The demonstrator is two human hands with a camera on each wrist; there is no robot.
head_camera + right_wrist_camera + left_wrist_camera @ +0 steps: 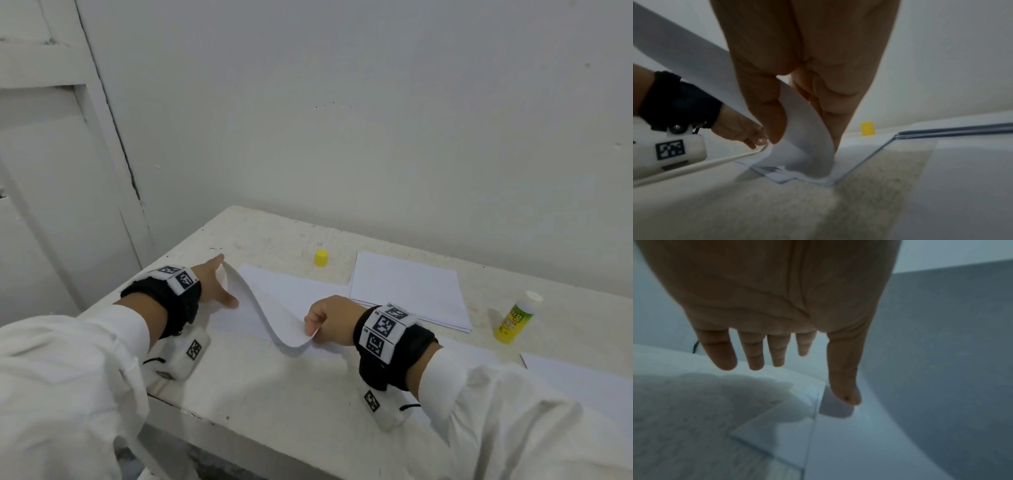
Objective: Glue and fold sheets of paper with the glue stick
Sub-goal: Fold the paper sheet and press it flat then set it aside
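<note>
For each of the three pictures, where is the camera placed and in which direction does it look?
Head: above, looking down at the white table; both sleeves, left hand and right hand show.
Left wrist: along the open left hand, fingers spread.
Right wrist: along the right hand pinching the curved white paper sheet.
Shared: head and right wrist both show the yellow plastic cap.

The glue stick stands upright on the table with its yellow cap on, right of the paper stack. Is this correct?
Not quite: the glue stick stands upright right of the paper stack, but its yellow cap is off, standing apart on the table left of the stack. The head view shows this.
</note>
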